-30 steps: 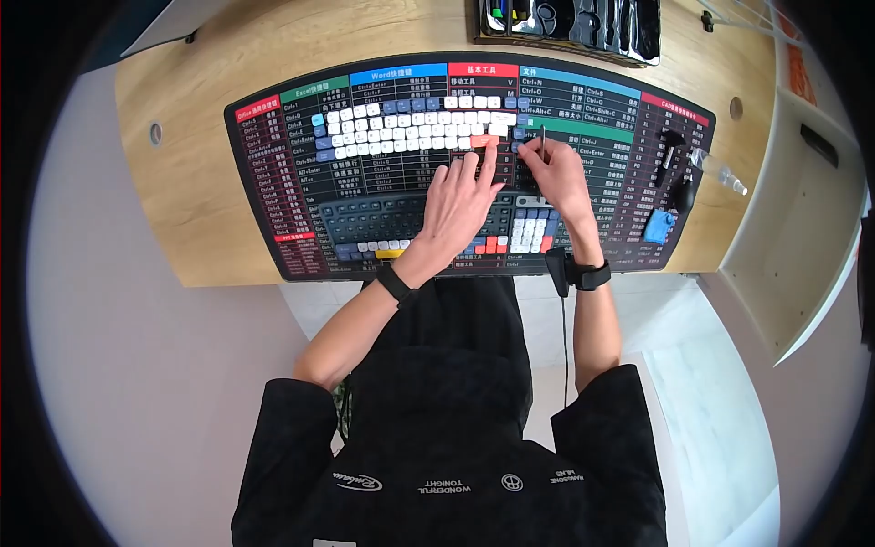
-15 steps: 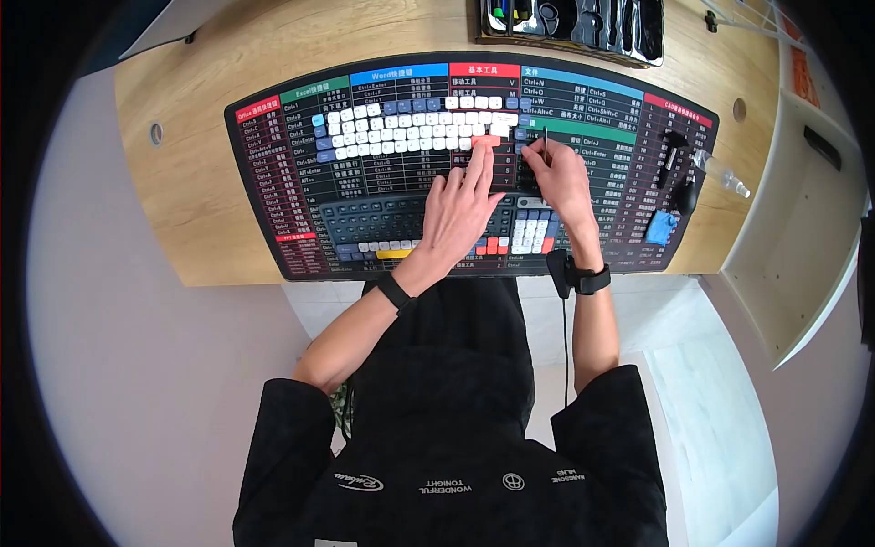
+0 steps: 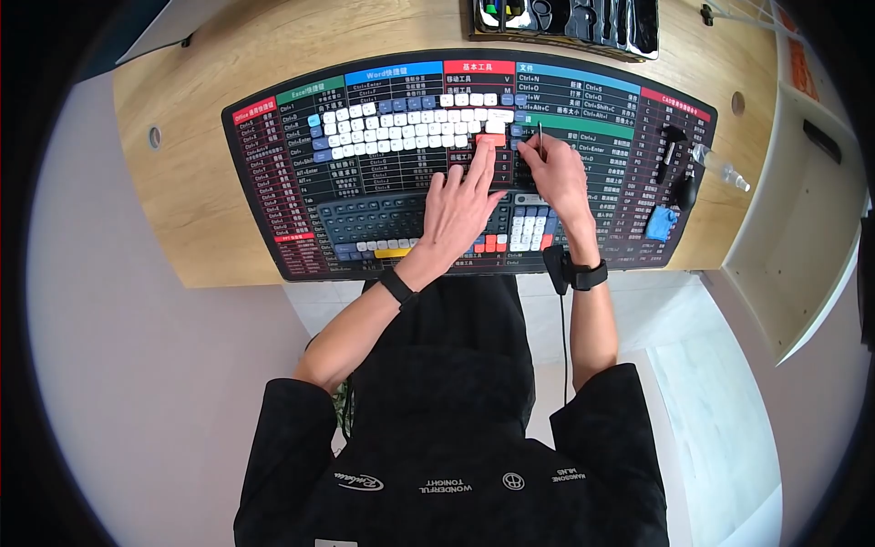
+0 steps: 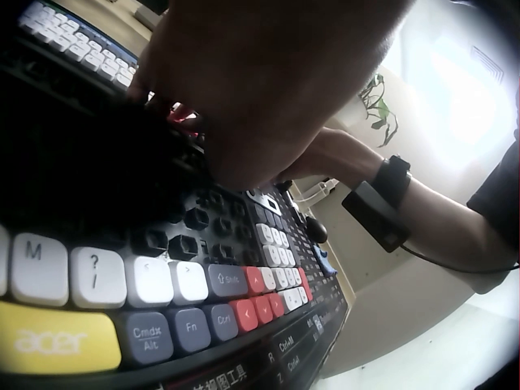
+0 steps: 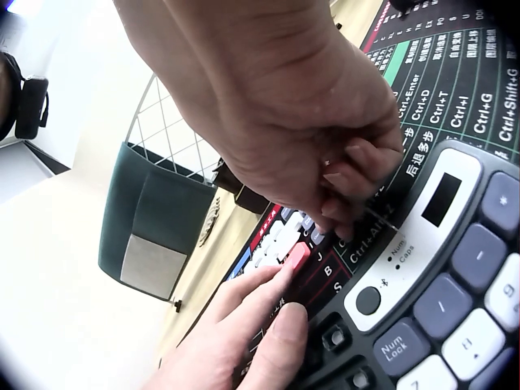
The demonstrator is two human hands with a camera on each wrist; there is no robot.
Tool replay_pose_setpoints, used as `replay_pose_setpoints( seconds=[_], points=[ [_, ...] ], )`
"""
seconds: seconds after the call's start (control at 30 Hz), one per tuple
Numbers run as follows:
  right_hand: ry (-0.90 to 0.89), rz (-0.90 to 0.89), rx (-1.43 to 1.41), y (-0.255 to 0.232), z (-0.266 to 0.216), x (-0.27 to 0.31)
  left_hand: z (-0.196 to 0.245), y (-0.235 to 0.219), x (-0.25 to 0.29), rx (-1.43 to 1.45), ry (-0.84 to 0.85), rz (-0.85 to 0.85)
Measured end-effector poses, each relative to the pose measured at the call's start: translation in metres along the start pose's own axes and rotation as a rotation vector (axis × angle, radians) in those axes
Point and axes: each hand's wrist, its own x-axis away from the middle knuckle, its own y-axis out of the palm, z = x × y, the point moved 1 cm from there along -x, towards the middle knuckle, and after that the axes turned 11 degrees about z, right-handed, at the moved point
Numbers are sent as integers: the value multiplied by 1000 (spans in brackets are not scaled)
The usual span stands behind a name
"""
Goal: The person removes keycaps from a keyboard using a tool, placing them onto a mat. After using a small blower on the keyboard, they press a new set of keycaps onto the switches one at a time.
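The left hand (image 3: 460,210) reaches forward with fingers extended, two fingertips resting on a red keycap (image 3: 490,139) at the right end of rows of loose white keycaps (image 3: 396,132). Beside it, the right hand (image 3: 558,178) pinches a thin dark tool (image 3: 540,135), fingertips close to blue-grey keycaps. In the right wrist view the right hand (image 5: 301,122) has curled fingers, and the left hand (image 5: 236,333) touches the red keycap (image 5: 299,257). Below the hands lies a keyboard (image 3: 369,219), its middle without caps. The left hand (image 4: 260,81) hides much of the left wrist view.
A printed desk mat (image 3: 292,201) lies under everything. On its right are a black-headed tool (image 3: 672,150), a dark bulb-shaped thing (image 3: 685,191), a clear bottle (image 3: 723,169) and a blue cloth-like item (image 3: 661,223). A black tray (image 3: 565,41) stands at the back.
A second finger of the left hand has come alongside the first at the red keycap. The right hand has barely moved and still pinches the thin tool. The head view has shifted slightly.
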Motion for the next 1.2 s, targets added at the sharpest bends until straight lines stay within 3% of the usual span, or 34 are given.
replay_pose_setpoints(
  seconds=[0.6,0.87,1.2],
  points=[
    [-5,15,-28,2,2,2,0,-2,1,-13,25,7],
    [0,75,-55,-3,-2,-2,-17,-12,14,61,-61,21],
    [86,77,-22,6,1,-11,-21,-17,20,38,-50,-11]
  ],
)
